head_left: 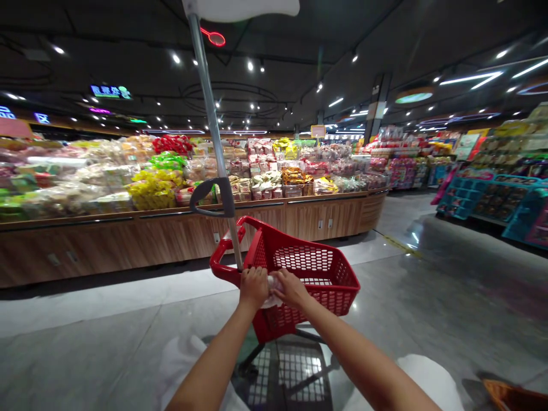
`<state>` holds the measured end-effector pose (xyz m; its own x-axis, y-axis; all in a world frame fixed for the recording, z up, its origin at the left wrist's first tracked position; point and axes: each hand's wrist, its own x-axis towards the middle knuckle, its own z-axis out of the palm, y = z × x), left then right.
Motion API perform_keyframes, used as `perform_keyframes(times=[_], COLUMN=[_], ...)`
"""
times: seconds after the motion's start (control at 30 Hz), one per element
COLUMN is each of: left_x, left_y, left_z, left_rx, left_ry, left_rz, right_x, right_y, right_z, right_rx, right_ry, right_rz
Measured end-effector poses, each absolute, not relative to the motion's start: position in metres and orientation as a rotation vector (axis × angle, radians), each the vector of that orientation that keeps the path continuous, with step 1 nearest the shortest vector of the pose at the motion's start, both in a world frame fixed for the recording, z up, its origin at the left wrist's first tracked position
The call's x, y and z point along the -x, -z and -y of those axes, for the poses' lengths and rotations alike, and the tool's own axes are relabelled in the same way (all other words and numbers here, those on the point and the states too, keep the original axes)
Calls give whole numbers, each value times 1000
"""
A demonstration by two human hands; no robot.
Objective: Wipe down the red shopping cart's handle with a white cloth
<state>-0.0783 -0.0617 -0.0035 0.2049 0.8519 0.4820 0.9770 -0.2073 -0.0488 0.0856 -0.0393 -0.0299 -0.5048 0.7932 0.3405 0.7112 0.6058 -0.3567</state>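
Observation:
A red plastic shopping basket cart (312, 268) stands on the floor right in front of me, with a grey pole (214, 131) rising from its near left corner and a grey handle loop partway up. My left hand (253, 287) is closed on the near rim of the basket beside the pole's base. My right hand (290, 288) is closed next to it, fingers round something white (271, 297) at the rim. The two hands touch. The inside of the basket looks empty from here.
A long curved wooden display counter (299, 217) piled with packaged snacks runs across the left and middle. Blue display racks (492, 197) stand at the right. Glossy grey floor spreads ahead and right. An orange object (514, 397) lies at the bottom right corner.

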Motion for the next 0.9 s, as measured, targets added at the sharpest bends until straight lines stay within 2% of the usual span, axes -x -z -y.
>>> perform_keyframes(times=[0.13,0.43,0.73,0.9], left_x=[86,89,81,96], left_y=[2,4,5,3], left_z=[65,69,63,67], left_rx=[2167,2129,2141,2155], left_ry=[442,526,544,515], left_rz=[1663,1645,1664,1589], right_x=[-63,-152,-53,-118], right_y=[27,49,26,43], right_z=[38,44,37,42], right_rx=[1207,1419,1375,1450], right_ry=[-191,-188,-132,-30], right_rz=[2390,2402,2349,2445])
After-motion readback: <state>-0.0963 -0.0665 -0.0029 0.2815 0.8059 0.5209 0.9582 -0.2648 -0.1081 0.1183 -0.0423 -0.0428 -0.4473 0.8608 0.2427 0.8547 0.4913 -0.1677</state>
